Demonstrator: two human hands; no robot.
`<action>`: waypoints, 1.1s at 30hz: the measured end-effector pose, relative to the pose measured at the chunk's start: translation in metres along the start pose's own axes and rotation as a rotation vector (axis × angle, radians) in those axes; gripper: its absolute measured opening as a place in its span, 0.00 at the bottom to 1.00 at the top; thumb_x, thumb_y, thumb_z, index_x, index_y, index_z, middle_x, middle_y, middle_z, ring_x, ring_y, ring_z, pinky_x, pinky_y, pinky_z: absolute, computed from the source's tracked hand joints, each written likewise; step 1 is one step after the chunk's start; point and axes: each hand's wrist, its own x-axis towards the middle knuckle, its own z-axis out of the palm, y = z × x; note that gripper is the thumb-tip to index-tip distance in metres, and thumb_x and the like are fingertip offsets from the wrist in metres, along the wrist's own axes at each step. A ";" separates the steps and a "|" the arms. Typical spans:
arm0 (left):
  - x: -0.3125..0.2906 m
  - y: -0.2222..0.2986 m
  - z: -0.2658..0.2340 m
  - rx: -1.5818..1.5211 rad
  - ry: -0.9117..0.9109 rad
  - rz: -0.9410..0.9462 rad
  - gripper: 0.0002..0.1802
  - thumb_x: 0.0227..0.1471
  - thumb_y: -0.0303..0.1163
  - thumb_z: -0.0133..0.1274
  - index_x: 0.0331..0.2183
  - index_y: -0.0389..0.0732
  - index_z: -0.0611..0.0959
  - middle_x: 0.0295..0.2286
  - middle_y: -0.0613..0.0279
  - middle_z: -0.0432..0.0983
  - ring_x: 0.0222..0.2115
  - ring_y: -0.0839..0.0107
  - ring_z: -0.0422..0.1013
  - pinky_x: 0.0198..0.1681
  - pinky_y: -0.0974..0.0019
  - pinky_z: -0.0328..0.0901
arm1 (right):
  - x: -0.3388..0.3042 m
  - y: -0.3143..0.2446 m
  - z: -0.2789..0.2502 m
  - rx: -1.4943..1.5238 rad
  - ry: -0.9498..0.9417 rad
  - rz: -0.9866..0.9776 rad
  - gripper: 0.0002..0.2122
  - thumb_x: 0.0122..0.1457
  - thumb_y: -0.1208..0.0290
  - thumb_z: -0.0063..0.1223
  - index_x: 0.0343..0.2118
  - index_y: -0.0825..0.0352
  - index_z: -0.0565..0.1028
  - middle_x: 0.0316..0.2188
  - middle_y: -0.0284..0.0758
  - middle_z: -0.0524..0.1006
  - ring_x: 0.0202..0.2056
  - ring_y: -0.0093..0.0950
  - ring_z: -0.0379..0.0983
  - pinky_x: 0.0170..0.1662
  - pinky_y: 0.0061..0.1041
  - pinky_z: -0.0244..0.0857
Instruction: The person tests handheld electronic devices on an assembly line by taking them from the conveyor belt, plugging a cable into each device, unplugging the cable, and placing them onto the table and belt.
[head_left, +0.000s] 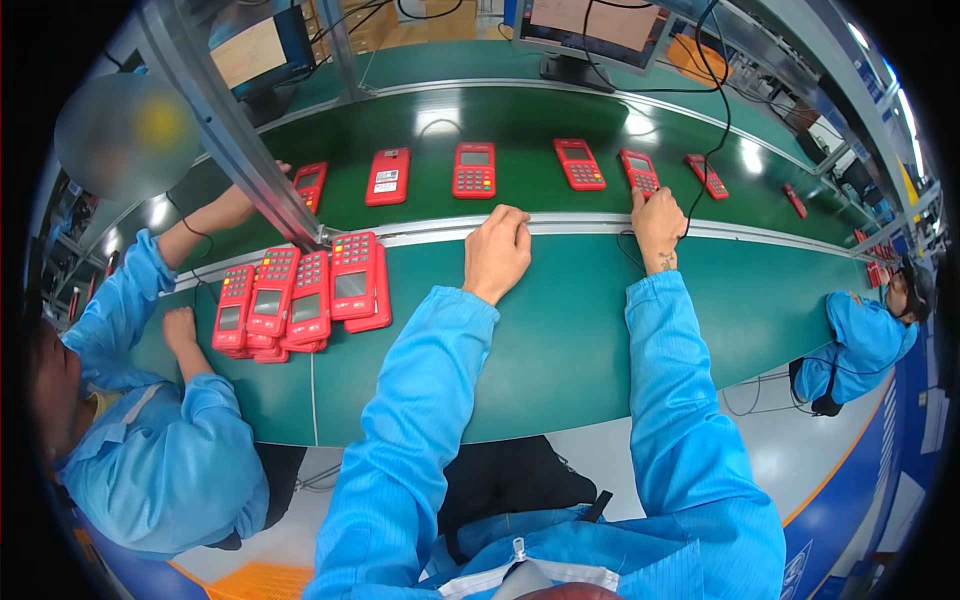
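Observation:
Reaching over the metal rail, my right hand (pixel 658 222) has its fingers closed at the near end of a red card payment terminal (pixel 638 168) on the dark green conveyor belt. The terminal lies keypad up, its screen end pointing away from me. My left hand (pixel 498 250) rests by the rail with its fingers curled in and no object showing in it. Just beyond it lies another red terminal (pixel 474 170), face up. Between the two hands, farther off on the belt, is one more terminal (pixel 580 164).
More terminals lie along the belt (pixel 520 120), one back side up (pixel 388 177). Stacked red terminals (pixel 300 295) stand on the green table (pixel 560 330) at left. A co-worker (pixel 160 440) reaches past a metal post (pixel 225 120). Another person (pixel 860 335) sits far right. A black cable (pixel 722 100) hangs near my right hand.

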 end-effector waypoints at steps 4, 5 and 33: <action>-0.001 0.001 -0.002 0.005 -0.012 -0.015 0.09 0.56 0.27 0.51 0.36 0.38 0.84 0.38 0.57 0.80 0.36 0.51 0.77 0.40 0.52 0.72 | 0.002 -0.001 0.008 0.075 -0.050 0.094 0.33 0.54 0.38 0.60 0.37 0.73 0.74 0.32 0.49 0.83 0.37 0.48 0.81 0.41 0.46 0.73; -0.002 0.002 -0.002 -0.007 -0.014 -0.030 0.09 0.56 0.27 0.51 0.35 0.38 0.84 0.38 0.57 0.80 0.36 0.51 0.77 0.40 0.52 0.72 | 0.003 -0.002 0.008 0.079 -0.046 0.093 0.33 0.54 0.38 0.60 0.37 0.73 0.74 0.32 0.49 0.83 0.37 0.48 0.81 0.41 0.46 0.73; -0.003 0.013 -0.008 -0.357 0.157 -0.188 0.21 0.60 0.38 0.52 0.49 0.33 0.80 0.41 0.47 0.80 0.38 0.47 0.77 0.43 0.53 0.72 | -0.045 -0.092 -0.012 0.937 -0.252 0.065 0.28 0.63 0.46 0.57 0.34 0.77 0.80 0.25 0.33 0.76 0.29 0.20 0.65 0.34 0.27 0.63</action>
